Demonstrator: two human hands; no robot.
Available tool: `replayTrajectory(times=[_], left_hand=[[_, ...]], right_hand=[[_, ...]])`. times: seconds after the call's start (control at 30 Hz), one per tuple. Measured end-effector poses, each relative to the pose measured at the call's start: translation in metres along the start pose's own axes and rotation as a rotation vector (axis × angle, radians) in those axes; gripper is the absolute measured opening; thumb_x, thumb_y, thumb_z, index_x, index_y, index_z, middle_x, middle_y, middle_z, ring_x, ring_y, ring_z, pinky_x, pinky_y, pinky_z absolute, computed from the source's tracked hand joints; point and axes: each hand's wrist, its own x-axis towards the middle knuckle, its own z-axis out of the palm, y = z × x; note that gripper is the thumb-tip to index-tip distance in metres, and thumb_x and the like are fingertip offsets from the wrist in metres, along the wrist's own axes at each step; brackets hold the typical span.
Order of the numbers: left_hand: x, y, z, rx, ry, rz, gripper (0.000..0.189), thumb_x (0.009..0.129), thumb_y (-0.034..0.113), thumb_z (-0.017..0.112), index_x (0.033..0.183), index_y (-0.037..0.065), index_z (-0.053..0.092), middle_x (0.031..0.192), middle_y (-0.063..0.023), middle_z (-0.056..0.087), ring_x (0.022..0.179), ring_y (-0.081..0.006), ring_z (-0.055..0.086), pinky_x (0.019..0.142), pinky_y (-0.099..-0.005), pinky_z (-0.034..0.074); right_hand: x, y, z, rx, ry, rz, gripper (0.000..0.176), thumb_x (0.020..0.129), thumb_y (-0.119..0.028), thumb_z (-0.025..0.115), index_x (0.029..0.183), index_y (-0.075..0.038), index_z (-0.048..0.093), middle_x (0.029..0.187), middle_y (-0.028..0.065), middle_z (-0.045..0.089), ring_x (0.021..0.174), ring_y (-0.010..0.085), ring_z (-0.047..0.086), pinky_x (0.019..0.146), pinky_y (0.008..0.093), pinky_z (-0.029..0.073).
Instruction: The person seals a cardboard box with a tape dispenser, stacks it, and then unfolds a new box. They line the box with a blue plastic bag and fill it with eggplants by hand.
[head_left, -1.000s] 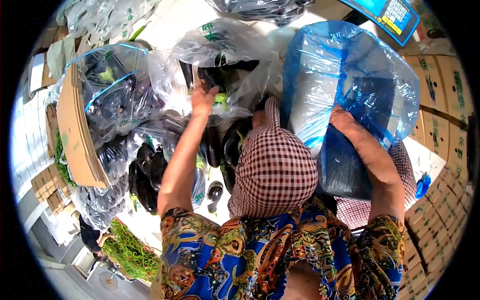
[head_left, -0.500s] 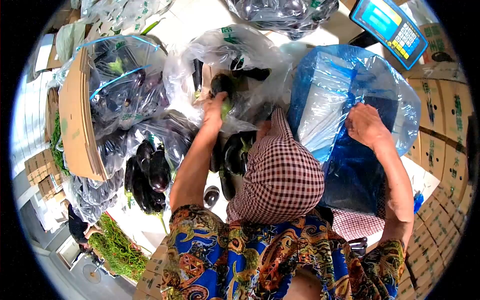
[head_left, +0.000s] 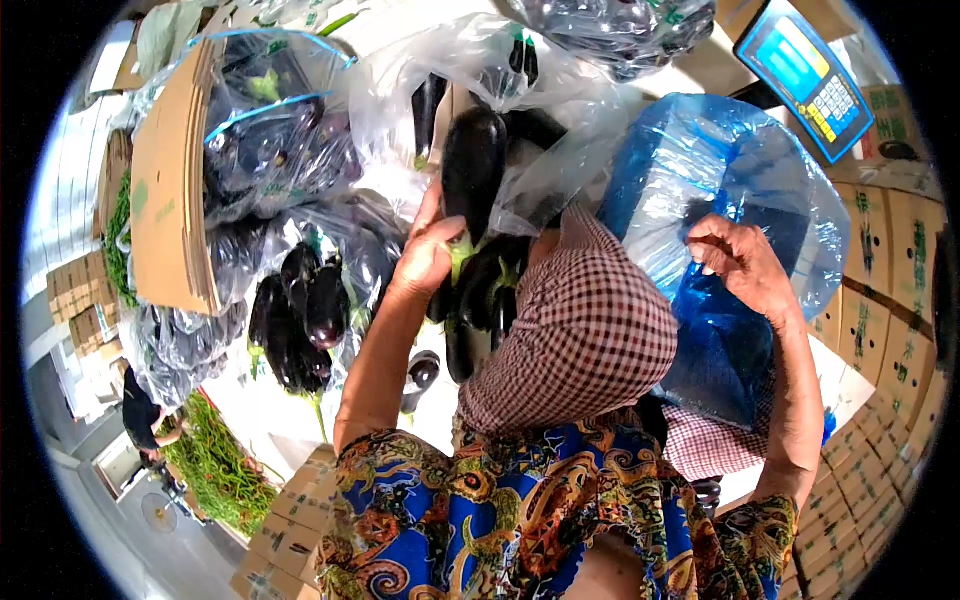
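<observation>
My left hand (head_left: 428, 258) is closed around the green stem end of a large dark eggplant (head_left: 474, 165), which points away from me over an open clear plastic bag (head_left: 585, 120). More eggplants lie in that bag, partly hidden by its film. My right hand (head_left: 738, 265) pinches a gathered part of a blue plastic bag (head_left: 640, 165). Just below my left hand is a cluster of loose eggplants (head_left: 485, 290), partly covered by a checked cloth (head_left: 590, 325). A smaller eggplant (head_left: 424, 372) rests on the white table near my left forearm.
Folded cardboard (head_left: 170, 190) stands at left beside bagged eggplants (head_left: 265, 165). Another eggplant pile (head_left: 300, 320) is nearer. A scale display (head_left: 805, 80) sits at upper right, with stacked cartons (head_left: 870, 250) below. A person (head_left: 142, 415) is beside green peppers (head_left: 215, 470) at lower left.
My left hand has drawn the eggplant nearer to me, and more of it shows. My right hand stays at the blue bag, its fingers now more visible. The whole view has shifted slightly.
</observation>
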Motion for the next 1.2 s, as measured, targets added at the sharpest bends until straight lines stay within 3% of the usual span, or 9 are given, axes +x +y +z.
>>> replayTrajectory(times=[0.2,0.43,0.57,0.67,0.8,0.87,0.97,1.07,1.2], left_hand=[[-0.075,-0.028,-0.054,0.552,0.066,-0.232,0.088,0.066,-0.001,0.072,0.145,0.010,0.033,0.135,-0.0120,0.049,0.122,-0.0239,0.048,0.102,-0.0363,0.038],[-0.095,-0.073,-0.068,1.516,0.167,0.118,0.067,0.074,0.007,0.068,0.136,0.004,0.044,0.127,-0.0222,0.053,0.111,-0.0407,0.053,0.094,-0.0416,0.044],[-0.016,-0.040,-0.047,1.439,0.106,0.496,0.033,0.085,0.015,0.061,0.113,-0.002,0.060,0.103,-0.0210,0.064,0.096,-0.0371,0.061,0.085,-0.0396,0.048],[0.073,-0.048,-0.021,1.066,0.274,0.301,0.043,0.081,0.013,0.065,0.119,-0.001,0.052,0.097,-0.0194,0.062,0.084,-0.0345,0.062,0.074,-0.0419,0.049],[0.240,-0.122,-0.087,1.488,0.288,0.564,0.063,0.074,0.025,0.075,0.125,0.002,0.047,0.115,-0.0163,0.058,0.112,-0.0335,0.052,0.096,-0.0403,0.041],[0.262,-0.092,-0.042,0.953,0.344,0.296,0.064,0.074,0.027,0.075,0.126,0.004,0.048,0.119,-0.0140,0.057,0.115,-0.0337,0.049,0.099,-0.0401,0.039],[0.290,-0.091,-0.049,1.525,0.178,0.492,0.045,0.093,0.028,0.053,0.131,0.006,0.048,0.130,-0.0165,0.052,0.125,-0.0324,0.042,0.106,-0.0442,0.030],[0.299,-0.084,-0.034,1.632,0.240,0.645,0.070,0.070,0.037,0.076,0.127,0.007,0.050,0.126,-0.0101,0.055,0.120,-0.0311,0.047,0.104,-0.0404,0.035],[0.325,-0.097,-0.076,1.336,0.158,0.542,0.058,0.076,0.024,0.069,0.129,0.014,0.047,0.126,-0.0098,0.054,0.117,-0.0294,0.049,0.101,-0.0419,0.036]], right_hand=[[-0.013,0.006,0.005,0.135,0.056,0.018,0.011,0.090,-0.009,0.059,0.096,0.000,0.061,0.075,0.0082,0.064,0.062,0.0136,0.060,0.058,0.0294,0.049],[0.002,-0.032,0.014,0.025,0.017,-0.015,0.009,0.089,-0.008,0.060,0.093,0.000,0.061,0.070,0.0089,0.061,0.058,0.0133,0.057,0.056,0.0286,0.045],[0.020,-0.039,0.021,0.003,0.014,-0.139,0.012,0.088,-0.006,0.060,0.097,0.000,0.062,0.079,0.0149,0.064,0.065,0.0217,0.061,0.061,0.0325,0.048],[0.037,-0.035,0.030,-0.061,-0.042,-0.239,0.016,0.086,-0.007,0.057,0.100,0.000,0.062,0.089,0.0186,0.065,0.079,0.0334,0.065,0.070,0.0384,0.051],[0.062,-0.038,0.051,-0.079,-0.056,-0.272,0.018,0.086,-0.010,0.058,0.100,0.001,0.062,0.092,0.0175,0.065,0.084,0.0365,0.062,0.074,0.0406,0.050],[0.071,-0.032,0.058,-0.065,-0.095,-0.333,0.016,0.085,-0.010,0.058,0.098,-0.001,0.059,0.086,0.0187,0.063,0.083,0.0397,0.061,0.072,0.0438,0.049],[0.077,-0.038,0.059,0.042,-0.115,-0.370,0.016,0.086,-0.011,0.058,0.098,-0.002,0.058,0.085,0.0190,0.062,0.082,0.0400,0.060,0.070,0.0449,0.048],[0.085,-0.036,0.058,0.030,-0.120,-0.331,0.015,0.087,-0.012,0.055,0.098,-0.003,0.058,0.086,0.0184,0.063,0.083,0.0404,0.060,0.072,0.0464,0.048],[0.085,-0.036,0.059,-0.017,-0.142,-0.286,0.016,0.090,-0.016,0.051,0.099,-0.004,0.058,0.092,0.0173,0.064,0.088,0.0404,0.060,0.076,0.0480,0.048]])
